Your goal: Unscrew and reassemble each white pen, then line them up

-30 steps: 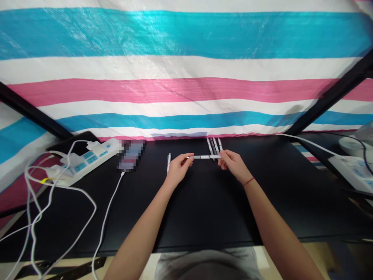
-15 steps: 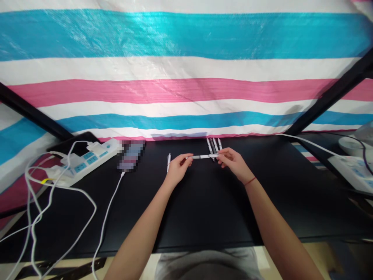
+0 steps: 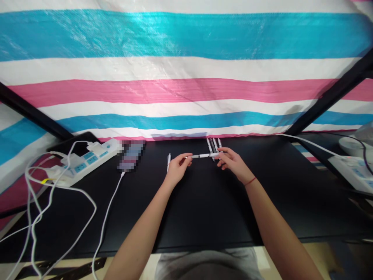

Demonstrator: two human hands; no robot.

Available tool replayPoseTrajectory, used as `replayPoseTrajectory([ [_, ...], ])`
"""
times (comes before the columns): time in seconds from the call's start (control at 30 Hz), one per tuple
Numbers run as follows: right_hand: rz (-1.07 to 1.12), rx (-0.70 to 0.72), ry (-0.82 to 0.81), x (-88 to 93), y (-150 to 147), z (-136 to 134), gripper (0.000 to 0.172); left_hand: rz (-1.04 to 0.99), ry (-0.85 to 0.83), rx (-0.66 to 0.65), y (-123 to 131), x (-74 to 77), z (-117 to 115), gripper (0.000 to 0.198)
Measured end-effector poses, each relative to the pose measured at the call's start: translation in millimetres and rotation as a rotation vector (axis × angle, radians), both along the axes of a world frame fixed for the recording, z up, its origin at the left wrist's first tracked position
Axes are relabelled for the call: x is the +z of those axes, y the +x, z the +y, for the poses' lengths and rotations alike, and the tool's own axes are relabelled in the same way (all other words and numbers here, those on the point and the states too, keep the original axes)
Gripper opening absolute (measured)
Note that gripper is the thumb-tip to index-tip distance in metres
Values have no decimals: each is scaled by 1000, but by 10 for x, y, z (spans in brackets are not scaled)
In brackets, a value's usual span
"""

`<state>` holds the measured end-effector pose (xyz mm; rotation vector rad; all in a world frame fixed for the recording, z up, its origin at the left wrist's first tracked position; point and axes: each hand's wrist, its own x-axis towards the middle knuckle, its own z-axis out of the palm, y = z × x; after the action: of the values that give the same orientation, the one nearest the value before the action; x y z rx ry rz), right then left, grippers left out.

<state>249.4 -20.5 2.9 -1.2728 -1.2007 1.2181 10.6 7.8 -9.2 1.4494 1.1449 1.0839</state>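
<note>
Both hands hold one white pen (image 3: 204, 156) level between them, over the black table (image 3: 204, 210). My left hand (image 3: 176, 167) pinches its left end between thumb and fingertips. At the other end, my right hand (image 3: 232, 160) grips the pen with thumb and index finger, the remaining fingers loosely curled below. Behind the right hand, several white pens (image 3: 210, 145) lie side by side, partly covered by the held pen and the fingers. Another white pen (image 3: 169, 160) rests just left of my left hand, its lower part hidden.
A white power strip (image 3: 87, 163) with plugs and tangled white cables (image 3: 96, 206) occupies the left side. Near it lies a blurred-out phone (image 3: 131, 155) on a cable. A second power strip (image 3: 354, 171) sits far right. Striped sheeting (image 3: 186, 93) hangs behind the table.
My right thumb and fingers have shifted slightly on the pen's right end. The pen stays in nearly the same place, and the other things have not moved.
</note>
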Motion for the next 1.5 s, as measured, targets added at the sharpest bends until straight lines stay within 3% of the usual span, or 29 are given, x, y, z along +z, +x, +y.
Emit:
replayPoseTrajectory([
  [0.13, -75, 4, -5, -14, 0, 2, 40, 1, -10, -8, 9, -2, -5, 40],
  [0.27, 44, 22, 42, -9, 11, 2, 34, -9, -19, -12, 9, -20, 1, 40],
  [0.47, 28, -26, -116, 11, -23, -9, 41, -16, -17, -18, 5, -37, 13, 40],
  [0.7, 122, 14, -27, 0, 0, -11, 37, -25, -33, -20, -7, -58, 26, 42],
  [1.17, 182, -158, 78, -5, 104, 29, 31, -136, -71, 54, -58, -15, 54, 42],
  [1.5, 200, -312, 77, 21, 215, 57, 40, -109, -20, 75, -130, -24, 108, 43],
])
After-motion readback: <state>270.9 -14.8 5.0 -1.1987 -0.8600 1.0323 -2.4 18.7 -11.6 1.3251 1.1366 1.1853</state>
